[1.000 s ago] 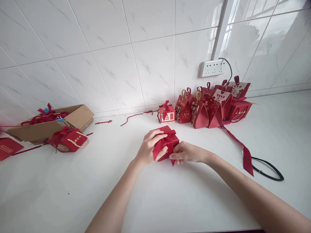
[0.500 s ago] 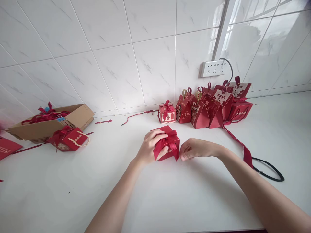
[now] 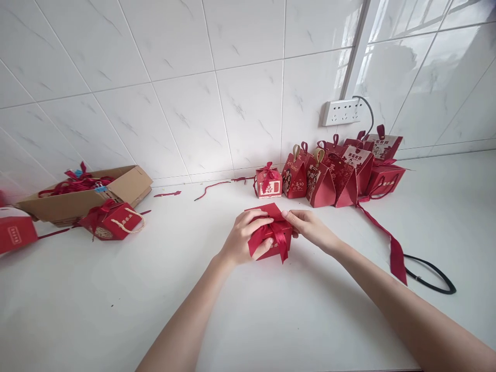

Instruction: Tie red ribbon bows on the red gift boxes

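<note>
The small box (image 3: pixel 275 187) bears a large 囍, and the bag (image 3: pixel 295 178) beside it reads 大喜的日子 below unreadable script. 居乐业 shows on the rope-handled box (image 3: pixel 111 226); on the middle box (image 3: pixel 269 253) the characters are partly covered. 吾家有喜 seems to head a pale-topped bag (image 3: pixel 358 156); the far-left box's (image 3: pixel 25 235) lettering is too small

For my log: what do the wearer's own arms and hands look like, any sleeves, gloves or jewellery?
The left hand and right hand are ungloved. Both forearms are bare as far as the picture shows, with no sleeve in view. No watch, bracelet, ring, cable or marking is visible on either.
</note>
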Available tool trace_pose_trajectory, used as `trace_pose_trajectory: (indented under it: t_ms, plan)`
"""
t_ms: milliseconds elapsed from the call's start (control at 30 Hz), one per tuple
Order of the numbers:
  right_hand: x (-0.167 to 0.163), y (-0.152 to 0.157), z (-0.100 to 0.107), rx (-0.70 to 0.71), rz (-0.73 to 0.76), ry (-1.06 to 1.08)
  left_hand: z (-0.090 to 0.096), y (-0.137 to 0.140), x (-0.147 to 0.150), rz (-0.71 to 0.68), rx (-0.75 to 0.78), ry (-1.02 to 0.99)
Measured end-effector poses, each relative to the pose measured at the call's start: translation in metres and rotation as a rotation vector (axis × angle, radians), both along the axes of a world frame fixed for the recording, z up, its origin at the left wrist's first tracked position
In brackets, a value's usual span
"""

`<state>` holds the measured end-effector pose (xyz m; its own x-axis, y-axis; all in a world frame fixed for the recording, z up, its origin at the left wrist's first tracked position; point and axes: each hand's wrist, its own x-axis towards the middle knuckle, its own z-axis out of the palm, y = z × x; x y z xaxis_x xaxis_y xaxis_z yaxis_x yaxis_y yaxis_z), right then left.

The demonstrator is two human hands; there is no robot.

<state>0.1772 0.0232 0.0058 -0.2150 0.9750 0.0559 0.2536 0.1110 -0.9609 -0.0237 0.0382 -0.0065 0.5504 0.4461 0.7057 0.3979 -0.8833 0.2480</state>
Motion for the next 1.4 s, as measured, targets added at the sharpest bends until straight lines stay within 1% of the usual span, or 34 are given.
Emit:
trace_pose_trajectory:
  t_ms: [167,267,367,500,667,833,933,1133,1300,1400]
  plan:
    - [-0.004,-0.003,0.002,0.004,-0.047,0.073,0.001,-0.001,0.000,-0.002,-0.034,0.012]
    - [-0.007,-0.002,0.000,-0.017,-0.049,0.150,0.002,-0.001,0.000,-0.001,-0.047,0.009]
    - [-0.007,-0.001,-0.002,-0.112,-0.022,0.280,0.002,-0.001,0.000,0.002,-0.064,0.011]
    - [-0.005,0.001,-0.005,-0.246,0.056,0.441,0.002,-0.001,-0.001,0.006,-0.084,0.016]
    - [-0.003,0.004,-0.007,-0.308,0.090,0.543,0.003,-0.003,-0.002,0.018,-0.125,0.037]
    - [-0.002,0.004,-0.007,-0.342,0.103,0.568,0.002,-0.003,-0.002,0.037,-0.142,0.038]
    - [-0.002,0.004,-0.007,-0.337,0.088,0.564,0.002,-0.003,-0.003,0.036,-0.087,0.060]
    - [-0.002,0.005,-0.009,-0.340,0.060,0.557,0.002,-0.002,-0.006,0.062,0.102,0.135]
    - [-0.003,0.005,-0.009,-0.310,0.071,0.540,0.003,-0.003,-0.006,0.019,0.239,0.043]
    - [-0.003,0.003,-0.008,-0.292,0.081,0.531,0.008,-0.008,-0.002,-0.049,0.251,-0.011]
